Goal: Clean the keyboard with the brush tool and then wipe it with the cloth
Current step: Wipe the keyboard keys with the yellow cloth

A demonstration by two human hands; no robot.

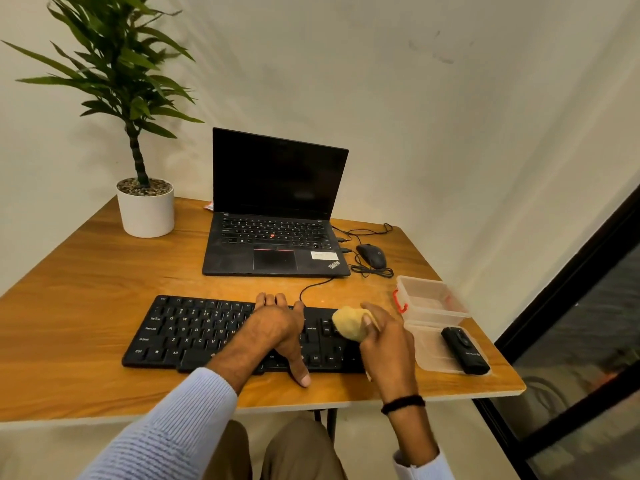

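A black external keyboard (pixel 194 330) lies near the front of the wooden table (pixel 86 306). My left hand (pixel 280 332) lies spread over its middle, fingers reaching its far edge and thumb at its near edge. My right hand (pixel 386 341) grips a bunched yellow cloth (pixel 349 322) over the keyboard's right end. A black brush tool (pixel 464 349) lies on the flat lid of a clear plastic box (pixel 433 299) to the right of the keyboard.
An open black laptop (pixel 277 244) stands behind the keyboard, with a wired mouse (pixel 372 256) and loose cable to its right. A potted plant (pixel 145 209) stands at the back left. The table's right edge lies just past the box.
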